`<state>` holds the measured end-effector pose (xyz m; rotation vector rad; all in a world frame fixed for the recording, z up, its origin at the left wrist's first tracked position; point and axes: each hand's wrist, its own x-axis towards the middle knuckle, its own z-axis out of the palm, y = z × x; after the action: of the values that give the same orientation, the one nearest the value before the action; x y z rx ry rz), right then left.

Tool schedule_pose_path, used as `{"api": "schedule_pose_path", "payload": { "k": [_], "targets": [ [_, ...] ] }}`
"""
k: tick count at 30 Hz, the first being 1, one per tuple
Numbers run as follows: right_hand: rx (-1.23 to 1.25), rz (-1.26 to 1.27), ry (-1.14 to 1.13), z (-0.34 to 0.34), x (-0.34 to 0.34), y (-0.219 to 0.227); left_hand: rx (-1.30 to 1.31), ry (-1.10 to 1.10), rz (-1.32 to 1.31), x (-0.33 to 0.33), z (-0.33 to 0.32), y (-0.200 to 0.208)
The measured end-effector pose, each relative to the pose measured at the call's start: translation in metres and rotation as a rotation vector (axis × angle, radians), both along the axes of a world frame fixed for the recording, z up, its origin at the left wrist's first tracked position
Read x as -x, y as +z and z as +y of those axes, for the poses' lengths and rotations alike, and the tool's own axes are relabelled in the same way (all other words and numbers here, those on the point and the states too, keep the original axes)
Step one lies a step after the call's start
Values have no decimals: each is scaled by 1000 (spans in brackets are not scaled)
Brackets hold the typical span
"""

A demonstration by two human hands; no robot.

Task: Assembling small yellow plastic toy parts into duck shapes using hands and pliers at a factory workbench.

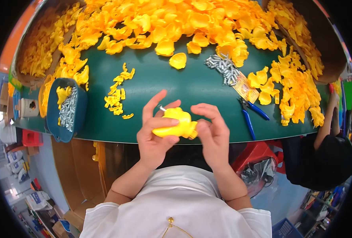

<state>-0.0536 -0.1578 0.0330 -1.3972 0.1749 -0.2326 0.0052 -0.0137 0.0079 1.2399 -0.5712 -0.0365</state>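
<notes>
Just above the table's front edge, my left hand (152, 137) is closed round a yellow moulded plastic toy part (176, 123), rounded with several bumps. A small silver metal pin with a flat head (162, 108) sticks up by my left fingers; its lower end is hidden. My right hand (213, 137) pinches the right end of the same part between thumb and a bent finger, while its upper fingers curve away from the part. Right of my hands, pliers with blue handles (248, 119) lie with their handles apart.
A large heap of yellow plastic shells (164, 27) covers the back of the green table (152, 79). At left stands a blue bin (79, 115) with metal pins; small yellow pieces (114, 99) lie nearby. Silver pins (225, 69) rest beside a printed card (247, 89). Another person (326, 154) sits at right.
</notes>
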Motion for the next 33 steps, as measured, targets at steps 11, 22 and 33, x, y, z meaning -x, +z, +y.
{"api": "schedule_pose_path", "payload": {
  "k": [11, 22, 33],
  "targets": [
    [536, -306, -286, -23, 15, -4, -20, -28, 183, 0, -13, -2],
    [1623, 124, -1379, -515, 90, -17, -279, 147, 139, -21, 39, 3],
    [1334, -69, -1159, -399, -2, 18, -900, -257, -1011, 28, -15, 177]
  ]
}}
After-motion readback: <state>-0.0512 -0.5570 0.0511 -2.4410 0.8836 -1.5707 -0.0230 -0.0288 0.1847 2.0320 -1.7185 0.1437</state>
